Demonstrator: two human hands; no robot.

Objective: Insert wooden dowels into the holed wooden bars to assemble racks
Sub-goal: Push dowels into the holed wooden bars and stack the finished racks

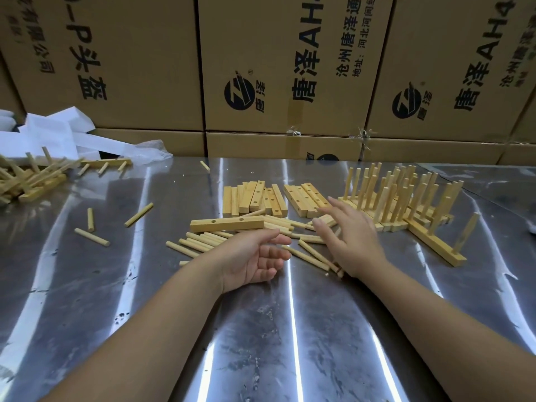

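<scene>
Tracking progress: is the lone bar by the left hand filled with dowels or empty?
Empty. The holed bar lies flat, its two visible holes open, nothing standing in them.

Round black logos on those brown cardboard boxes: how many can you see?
3: one round black logo on the middle brown cardboard box, one on the box right of it, one lower down, half hidden behind the shiny steel table. Others may be hidden.
</scene>
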